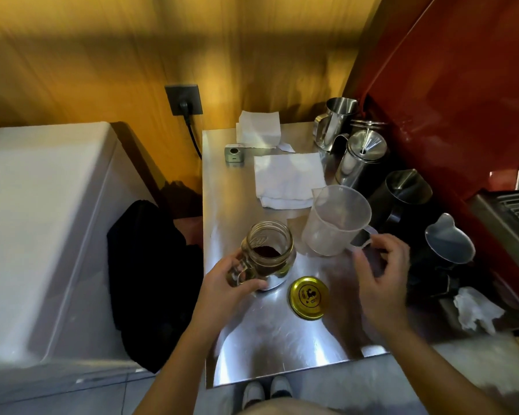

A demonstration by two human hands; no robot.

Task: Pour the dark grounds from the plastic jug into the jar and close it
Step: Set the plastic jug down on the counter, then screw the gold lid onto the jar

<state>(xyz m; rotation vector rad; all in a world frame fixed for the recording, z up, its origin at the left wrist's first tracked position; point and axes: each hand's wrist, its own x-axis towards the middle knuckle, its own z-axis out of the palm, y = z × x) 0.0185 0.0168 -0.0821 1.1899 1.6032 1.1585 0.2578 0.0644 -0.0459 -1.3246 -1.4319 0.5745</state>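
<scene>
A glass jar (268, 253) with a handle stands uncapped on the steel counter (270, 333), with dark grounds inside it. My left hand (228, 284) grips the jar's handle from the near left. To its right a translucent plastic jug (336, 220) stands upright and looks empty. Just beside the jug's handle, my right hand (381, 277) hovers with fingers spread, holding nothing. The gold lid (308, 298) lies flat on the counter between my two hands, near the jar's base.
White cloths (288, 181) lie behind the jar, with a small grey device (235, 153) to their left. Several steel and black pitchers (405, 196) crowd the right edge beside a red machine. A crumpled tissue (477, 310) lies at near right. A white appliance stands left.
</scene>
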